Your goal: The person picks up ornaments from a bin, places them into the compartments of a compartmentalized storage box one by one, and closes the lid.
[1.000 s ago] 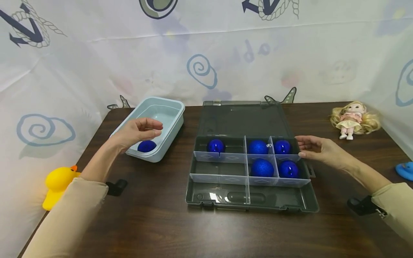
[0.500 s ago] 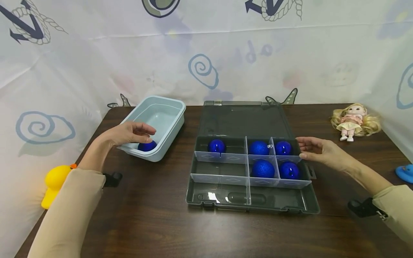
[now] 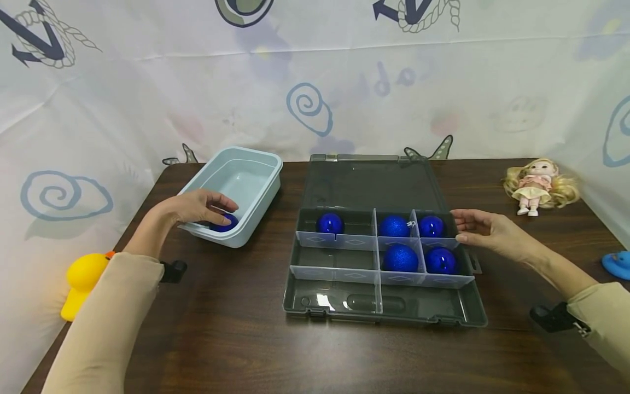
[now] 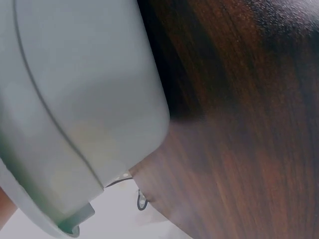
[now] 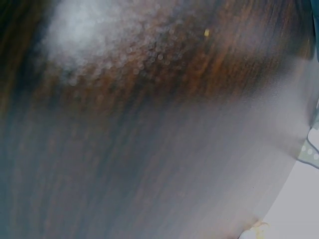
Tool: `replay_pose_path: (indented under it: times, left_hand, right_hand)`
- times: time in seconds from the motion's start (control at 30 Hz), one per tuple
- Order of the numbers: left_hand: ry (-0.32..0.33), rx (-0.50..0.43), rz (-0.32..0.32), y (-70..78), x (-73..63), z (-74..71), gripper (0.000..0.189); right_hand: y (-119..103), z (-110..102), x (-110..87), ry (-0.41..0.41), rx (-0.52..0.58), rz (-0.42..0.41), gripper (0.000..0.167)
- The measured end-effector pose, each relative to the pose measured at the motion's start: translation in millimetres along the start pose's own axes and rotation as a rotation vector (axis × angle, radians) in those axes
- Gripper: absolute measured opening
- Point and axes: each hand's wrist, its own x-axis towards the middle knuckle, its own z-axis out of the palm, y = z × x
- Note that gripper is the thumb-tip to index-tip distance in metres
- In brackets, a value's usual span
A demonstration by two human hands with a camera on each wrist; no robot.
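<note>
Blue ball (image 3: pixel 230 221) lies beneath the left hand's (image 3: pixel 196 209) parted fingers (image 3: pixel 224 201), contact unclear

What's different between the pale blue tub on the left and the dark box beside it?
The tub is pale blue; the box is dark grey and see-through. The tub is one undivided space, while the box is split into compartments and has its lid open. One blue ball shows in the tub, partly covered by the left hand; the box holds five. Both sit on the brown table.
</note>
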Motion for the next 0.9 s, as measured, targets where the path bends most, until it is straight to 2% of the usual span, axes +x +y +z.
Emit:
replay_pose_path:
  times: [0.1,0.27,0.5,0.67,0.9]
  left_hand:
    - [0.025,0.043,-0.022,0.1,0.6,0.7,0.054]
    - [0.056,0.048,-0.062,0.5,1.4,1.9,0.056]
    - [0.039,0.096,-0.069,2.9,2.6,3.6,0.059]
    - [0.047,0.055,-0.079,2.8,2.6,3.7,0.059]
    - [0.066,-0.112,-0.042,0.8,-1.2,0.2,0.060]
  right_hand:
    - [-0.1,-0.1,0.4,0.002,0.002,-0.004,0.050]
    - [-0.4,-0.2,0.1,-0.001,0.002,0.007,0.051]
    - [-0.6,-0.5,-0.3,0.002,0.001,0.013,0.051]
    - [-1.1,-0.1,-0.2,0.008,-0.010,0.024,0.051]
    - [-0.3,0.6,-0.2,0.011,-0.009,0.031,0.051]
